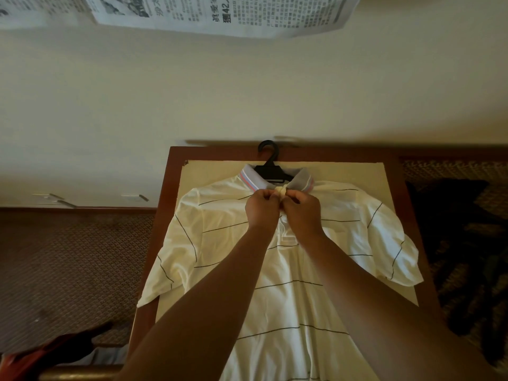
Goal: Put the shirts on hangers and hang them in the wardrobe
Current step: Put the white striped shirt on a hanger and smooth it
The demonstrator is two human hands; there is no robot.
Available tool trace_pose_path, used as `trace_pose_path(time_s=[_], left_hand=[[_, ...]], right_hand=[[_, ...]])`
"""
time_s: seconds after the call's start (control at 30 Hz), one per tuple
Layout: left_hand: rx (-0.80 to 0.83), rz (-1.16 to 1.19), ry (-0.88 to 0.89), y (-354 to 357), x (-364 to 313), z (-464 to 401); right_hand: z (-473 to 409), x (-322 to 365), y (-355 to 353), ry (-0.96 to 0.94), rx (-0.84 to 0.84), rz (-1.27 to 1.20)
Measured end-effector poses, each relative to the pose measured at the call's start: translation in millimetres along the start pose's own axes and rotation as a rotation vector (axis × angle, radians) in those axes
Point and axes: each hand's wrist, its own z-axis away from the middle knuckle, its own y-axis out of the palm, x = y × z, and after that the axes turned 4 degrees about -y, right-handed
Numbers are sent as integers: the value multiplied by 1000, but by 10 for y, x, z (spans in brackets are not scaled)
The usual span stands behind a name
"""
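Fingers (270, 196) of both hands pinch the polo shirt (275, 270) placket below its collar; newspaper (220, 15) above reads "42".

A: Any text I can read?
B: Only the newspaper sheet (220, 15) on the wall at my 12 o'clock, upside down: "42人" legible, remaining Chinese print too blurred.
A: Elsewhere?
B: Nothing.

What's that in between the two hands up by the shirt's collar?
In the head view, a small bunched bit of the white shirt, its button strip just under the grey collar, sits pinched between the left hand and right hand.
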Motion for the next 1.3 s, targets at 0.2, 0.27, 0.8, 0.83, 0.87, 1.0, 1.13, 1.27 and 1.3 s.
trace_pose_path(time_s=[0.2, 0.27, 0.8, 0.83, 0.87, 1.0, 1.13, 1.27, 1.3], left_hand=[[26, 78, -71, -53, 23, 1], [48, 86, -74, -71, 29, 10], [166, -248, 256, -164, 20, 92], [158, -299, 298, -156, 51, 79], [142, -353, 330, -148, 88, 54], [69, -474, 376, -117, 96, 2], [69, -437, 346, -126, 7, 30], [116, -355, 283, -135, 11, 0], [130, -336, 268, -145, 2, -10]], right_hand=[[-19, 3, -74, 49, 50, -68], [-37, 35, -85, 70, 81, -78], [-286, 130, -139, 349, 230, -29], [-305, 159, -136, 372, 246, 7], [-319, 181, -136, 386, 258, 37], [-367, 174, -99, 397, 271, 100], [-366, 154, -109, 435, 283, 21], [-330, 61, -173, 335, 330, -46], [-326, 39, -181, 297, 334, -44]])
